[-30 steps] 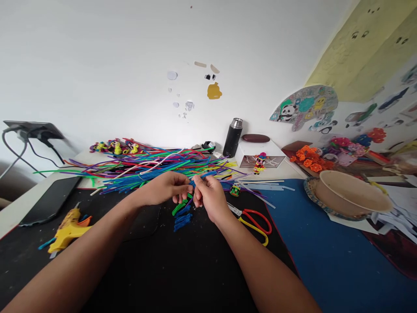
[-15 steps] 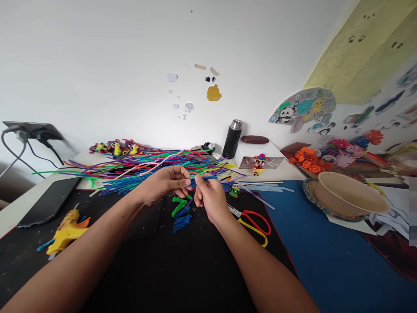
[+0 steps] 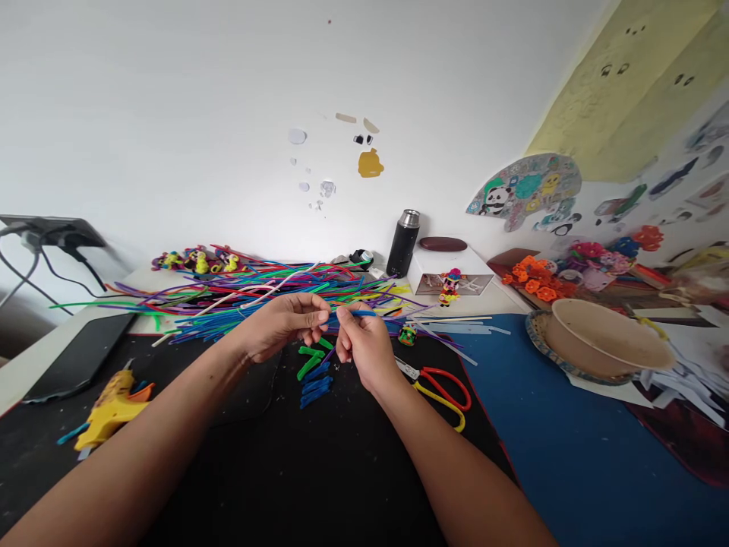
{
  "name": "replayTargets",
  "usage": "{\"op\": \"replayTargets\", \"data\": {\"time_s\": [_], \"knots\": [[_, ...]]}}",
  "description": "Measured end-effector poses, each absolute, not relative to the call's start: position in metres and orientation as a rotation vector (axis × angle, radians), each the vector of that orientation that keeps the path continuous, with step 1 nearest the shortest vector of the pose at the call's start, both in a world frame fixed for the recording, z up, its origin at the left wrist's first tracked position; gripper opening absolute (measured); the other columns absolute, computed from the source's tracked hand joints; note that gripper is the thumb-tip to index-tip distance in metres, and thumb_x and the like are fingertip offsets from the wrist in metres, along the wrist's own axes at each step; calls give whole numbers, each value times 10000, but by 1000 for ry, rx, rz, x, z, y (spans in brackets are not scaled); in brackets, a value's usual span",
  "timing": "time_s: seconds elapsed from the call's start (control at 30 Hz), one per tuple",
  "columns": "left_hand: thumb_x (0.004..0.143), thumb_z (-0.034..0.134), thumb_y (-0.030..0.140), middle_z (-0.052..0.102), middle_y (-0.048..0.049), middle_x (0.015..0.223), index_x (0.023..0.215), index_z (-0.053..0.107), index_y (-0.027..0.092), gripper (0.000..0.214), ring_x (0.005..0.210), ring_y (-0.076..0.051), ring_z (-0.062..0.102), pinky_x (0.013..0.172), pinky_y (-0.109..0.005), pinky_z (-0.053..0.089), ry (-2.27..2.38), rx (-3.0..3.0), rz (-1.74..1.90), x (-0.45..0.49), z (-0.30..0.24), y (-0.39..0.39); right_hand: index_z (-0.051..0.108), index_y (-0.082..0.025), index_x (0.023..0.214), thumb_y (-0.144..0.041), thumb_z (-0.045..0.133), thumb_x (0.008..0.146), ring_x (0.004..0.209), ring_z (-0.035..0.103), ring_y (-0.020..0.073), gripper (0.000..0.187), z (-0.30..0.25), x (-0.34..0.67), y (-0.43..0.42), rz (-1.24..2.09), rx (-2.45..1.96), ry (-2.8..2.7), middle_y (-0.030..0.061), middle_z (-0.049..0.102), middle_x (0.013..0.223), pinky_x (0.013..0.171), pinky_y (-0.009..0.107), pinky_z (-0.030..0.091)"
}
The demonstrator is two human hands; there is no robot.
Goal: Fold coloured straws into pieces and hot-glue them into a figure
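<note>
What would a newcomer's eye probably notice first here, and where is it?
Probably first the heap of many-coloured fuzzy stems, spread below the pale wall. Next, in the middle, the left hand and the right hand hold a blue piece between them. Bright tools stand out on the black mat: a yellow glue gun at the left, and scissors with one red and one yellow handle at the right.

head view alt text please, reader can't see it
A left hand and right hand pinch a blue pipe cleaner over a black mat. Short blue pieces and green pieces lie below, a multicoloured pipe-cleaner heap behind, scissors to the right, a yellow glue gun to the left.
</note>
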State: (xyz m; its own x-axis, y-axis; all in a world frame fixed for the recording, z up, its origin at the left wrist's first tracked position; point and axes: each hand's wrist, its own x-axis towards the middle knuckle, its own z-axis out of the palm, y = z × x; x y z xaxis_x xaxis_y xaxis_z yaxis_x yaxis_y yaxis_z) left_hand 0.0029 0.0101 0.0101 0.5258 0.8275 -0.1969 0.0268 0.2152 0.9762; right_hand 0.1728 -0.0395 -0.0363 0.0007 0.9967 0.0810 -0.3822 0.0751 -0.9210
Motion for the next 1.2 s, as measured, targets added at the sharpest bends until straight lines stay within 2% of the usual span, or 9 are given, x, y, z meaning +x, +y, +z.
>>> {"op": "replayTargets", "data": {"time_s": [0.1,0.23,0.33,0.43,0.7,0.9,1.2], "knots": [[671,945,411,694,13,690,949,689,182,442,590,-142,623,593,-265,521,888,1403,631,3,10,8,537,-233,877,-656,786,835,307,430,86,493,-37,173,-39,1313,-855,-947,-133,454,458,346,202,274],[825,784,420,716,-9,717,975,738,195,274,652,-194,663,650,-304,533,1066,1859,651,4,8,5,520,-239,869,-661,801,816,307,432,90,510,-39,172,-39,1325,-853,-925,-136,446,454,346,206,269],[940,638,405,788,-79,905,1009,799,206,265,810,-253,720,750,-335,538,1131,2318,708,4,4,4,513,-240,862,-649,807,817,306,428,91,505,-40,173,-37,1326,-845,-901,-136,442,451,345,209,263],[1002,546,386,803,-127,1068,1136,801,215,334,937,-293,741,842,-360,545,1072,2611,702,2,-2,5,512,-241,861,-640,798,833,307,424,93,492,-41,173,-36,1323,-853,-883,-134,441,451,344,214,250],[981,502,217,816,-130,1062,1146,796,217,337,939,-291,755,854,-350,552,1034,2748,527,-4,-5,9,511,-242,842,-678,807,794,303,422,94,529,-37,172,-37,1337,-886,-877,-133,433,435,345,215,239],[1014,517,363,835,-112,1058,1118,814,232,341,911,-280,767,836,-329,553,1090,2655,619,-1,1,7,525,-236,840,-662,808,799,299,419,87,513,-39,171,-38,1332,-870,-876,-134,439,437,342,207,245],[992,527,369,841,-117,1024,1044,829,218,342,867,-283,775,802,-331,546,1116,2581,697,1,3,4,539,-235,868,-654,809,791,314,448,88,505,-36,172,-39,1376,-893,-867,-130,467,467,353,204,254]]}}
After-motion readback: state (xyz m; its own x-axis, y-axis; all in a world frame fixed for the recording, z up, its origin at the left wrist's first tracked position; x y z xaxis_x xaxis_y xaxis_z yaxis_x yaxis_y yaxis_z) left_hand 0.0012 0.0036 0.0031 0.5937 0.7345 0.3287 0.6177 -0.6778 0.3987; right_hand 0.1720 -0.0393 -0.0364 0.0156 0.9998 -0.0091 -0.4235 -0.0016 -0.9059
